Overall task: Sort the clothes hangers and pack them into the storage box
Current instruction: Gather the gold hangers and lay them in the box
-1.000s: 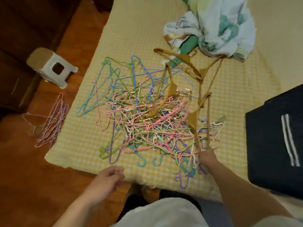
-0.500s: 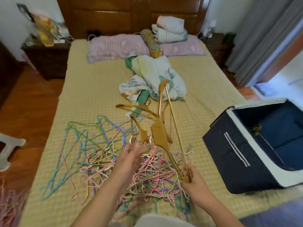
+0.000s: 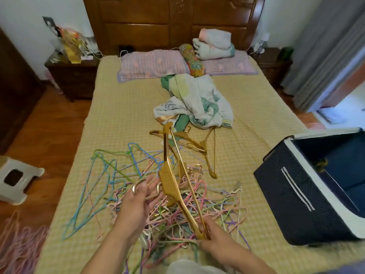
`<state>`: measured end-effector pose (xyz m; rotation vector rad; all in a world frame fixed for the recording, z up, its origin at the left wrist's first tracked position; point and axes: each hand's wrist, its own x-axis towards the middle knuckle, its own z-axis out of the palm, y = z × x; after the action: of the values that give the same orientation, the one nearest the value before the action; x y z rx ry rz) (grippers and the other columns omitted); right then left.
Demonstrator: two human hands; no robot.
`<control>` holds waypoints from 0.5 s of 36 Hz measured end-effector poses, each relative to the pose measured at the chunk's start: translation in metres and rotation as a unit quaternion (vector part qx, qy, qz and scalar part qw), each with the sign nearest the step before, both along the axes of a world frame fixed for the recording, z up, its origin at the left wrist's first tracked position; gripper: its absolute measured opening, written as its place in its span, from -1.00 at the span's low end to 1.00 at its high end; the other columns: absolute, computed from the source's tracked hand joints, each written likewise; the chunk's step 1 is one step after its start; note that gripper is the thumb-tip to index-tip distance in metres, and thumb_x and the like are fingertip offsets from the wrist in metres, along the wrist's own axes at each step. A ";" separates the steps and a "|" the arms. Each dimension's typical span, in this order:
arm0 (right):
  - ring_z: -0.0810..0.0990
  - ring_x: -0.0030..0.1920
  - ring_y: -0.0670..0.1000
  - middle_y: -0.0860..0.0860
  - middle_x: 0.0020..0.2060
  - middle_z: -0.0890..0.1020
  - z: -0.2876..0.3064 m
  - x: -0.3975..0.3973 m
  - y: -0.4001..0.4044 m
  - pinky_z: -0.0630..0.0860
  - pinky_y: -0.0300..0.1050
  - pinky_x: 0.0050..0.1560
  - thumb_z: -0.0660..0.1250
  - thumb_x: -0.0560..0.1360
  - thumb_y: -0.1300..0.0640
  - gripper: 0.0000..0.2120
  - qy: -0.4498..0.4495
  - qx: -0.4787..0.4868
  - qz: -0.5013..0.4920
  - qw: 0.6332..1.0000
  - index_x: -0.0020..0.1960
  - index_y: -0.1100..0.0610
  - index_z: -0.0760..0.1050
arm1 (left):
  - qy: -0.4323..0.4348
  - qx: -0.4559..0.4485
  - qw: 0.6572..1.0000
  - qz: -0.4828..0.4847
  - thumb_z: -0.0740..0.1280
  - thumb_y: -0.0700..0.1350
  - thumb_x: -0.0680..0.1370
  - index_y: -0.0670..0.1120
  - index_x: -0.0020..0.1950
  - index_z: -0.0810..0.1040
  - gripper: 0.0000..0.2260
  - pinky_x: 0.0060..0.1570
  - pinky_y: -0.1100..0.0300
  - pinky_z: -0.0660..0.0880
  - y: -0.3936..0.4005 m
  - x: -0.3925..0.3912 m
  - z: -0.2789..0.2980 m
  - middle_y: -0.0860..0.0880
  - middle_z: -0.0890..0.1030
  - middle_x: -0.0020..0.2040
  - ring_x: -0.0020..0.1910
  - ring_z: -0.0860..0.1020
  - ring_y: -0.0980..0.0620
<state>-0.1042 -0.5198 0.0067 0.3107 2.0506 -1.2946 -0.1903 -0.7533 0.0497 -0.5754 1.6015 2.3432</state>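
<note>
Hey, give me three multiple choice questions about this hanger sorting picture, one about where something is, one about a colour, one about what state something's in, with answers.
1. Where is the storage box?
A. On the bed's right side
B. On the floor by the stool
C. On the nightstand

2. What colour are the hangers held in the hands?
A. Blue
B. Gold
C. Pink

3. What state is the storage box in?
A. Zipped shut
B. Folded flat
C. Open on top

Answers:
1 A, it sits on the yellow bedspread at the right.
2 B, the right hand and left hand grip gold hangers above the coloured wire hangers.
3 C, its dark interior shows.
</note>
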 end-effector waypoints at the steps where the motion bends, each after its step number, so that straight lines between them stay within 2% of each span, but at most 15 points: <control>1: 0.60 0.05 -0.06 0.07 0.12 0.60 0.001 -0.002 -0.002 0.50 -0.19 0.12 0.40 0.46 0.17 -0.58 -0.003 0.002 0.006 1.000 0.23 -0.13 0.39 | 0.000 -0.003 1.000 0.003 0.11 -0.13 0.73 -0.19 0.35 0.49 -0.72 0.17 0.06 0.61 -0.002 0.000 0.001 -0.17 0.65 0.27 0.30 0.60 -0.05; 3: 0.56 0.01 -0.07 0.13 0.17 0.57 0.003 -0.005 -0.007 0.51 -0.26 0.03 0.40 0.49 0.18 -0.61 -0.002 0.002 0.017 1.000 0.24 -0.10 0.39 | 0.001 0.001 1.000 0.015 0.15 -0.12 0.71 -0.17 0.31 0.53 -0.74 0.18 0.04 0.61 -0.006 -0.001 0.005 -0.15 0.66 0.26 0.29 0.61 -0.07; 5: 0.53 -0.03 -0.09 0.12 0.15 0.58 0.001 -0.007 -0.013 0.47 -0.38 -0.10 0.40 0.52 0.21 -0.60 0.001 -0.002 0.029 1.000 0.27 -0.06 0.39 | -0.003 0.004 0.999 0.035 0.19 -0.11 0.70 -0.22 0.17 0.59 -0.75 0.21 -0.04 0.60 -0.010 -0.002 0.010 -0.18 0.68 0.20 0.27 0.62 -0.13; 8: 0.54 -0.10 -0.15 0.01 -0.01 0.58 -0.003 -0.012 -0.019 0.50 -0.31 -0.04 0.42 0.51 0.23 -0.58 -0.004 -0.016 0.050 0.999 0.28 -0.03 0.38 | -0.034 0.019 0.994 0.099 0.21 -0.07 0.70 -0.29 -0.09 0.54 -0.67 0.19 -0.17 0.60 -0.016 -0.001 0.011 -0.28 0.69 0.09 0.19 0.66 -0.16; 9: 0.56 -0.13 -0.21 -0.05 -0.04 0.58 -0.008 -0.013 -0.021 0.52 -0.30 -0.03 0.43 0.51 0.23 -0.57 -0.012 -0.018 0.063 0.998 0.29 -0.02 0.38 | -0.043 0.010 0.993 0.110 0.20 -0.05 0.70 -0.32 -0.07 0.51 -0.65 0.16 -0.17 0.61 -0.018 0.000 0.009 -0.31 0.68 0.09 0.17 0.67 -0.14; 11: 0.56 -0.21 -0.36 -0.14 -0.06 0.57 -0.010 -0.016 -0.024 0.45 -0.44 -0.12 0.42 0.54 0.21 -0.55 -0.047 -0.028 0.090 0.995 0.36 0.00 0.35 | -0.049 -0.029 0.992 0.109 0.20 0.00 0.70 -0.35 0.05 0.50 -0.63 0.16 -0.17 0.61 -0.021 0.004 0.004 -0.31 0.67 0.12 0.19 0.67 -0.12; 14: 0.51 -0.31 -0.42 -0.19 -0.06 0.52 -0.019 -0.021 -0.026 0.37 -0.56 -0.27 0.34 0.61 0.18 -0.57 -0.100 -0.045 0.091 0.990 0.43 0.12 0.31 | -0.070 -0.095 0.987 0.105 0.20 0.03 0.70 -0.23 -0.15 0.43 -0.62 0.15 -0.08 0.59 -0.025 0.012 0.000 -0.21 0.72 0.04 0.18 0.65 -0.17; 16: 0.51 -0.29 -0.35 -0.12 -0.07 0.53 -0.028 -0.029 -0.027 0.36 -0.55 -0.34 0.30 0.64 0.13 -0.66 -0.112 -0.030 0.091 0.989 0.39 0.14 0.38 | -0.081 -0.136 0.980 0.124 0.19 0.02 0.71 -0.21 -0.17 0.48 -0.63 0.17 -0.10 0.57 -0.032 0.018 -0.001 -0.21 0.72 0.00 0.15 0.66 -0.21; 18: 0.49 -0.33 -0.26 -0.02 -0.13 0.54 -0.043 -0.045 -0.030 0.39 -0.44 -0.36 0.25 0.66 0.08 -0.86 -0.119 0.009 0.107 0.987 0.15 0.11 0.51 | -0.089 -0.174 0.972 0.133 0.16 0.00 0.72 -0.20 -0.18 0.49 -0.63 0.21 -0.12 0.54 -0.041 0.023 -0.002 -0.25 0.71 0.00 0.14 0.64 -0.26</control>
<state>-0.1490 -0.5499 -0.0363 0.2329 1.8397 -1.0562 -0.1676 -0.7946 0.0475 -1.1048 1.9634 2.1118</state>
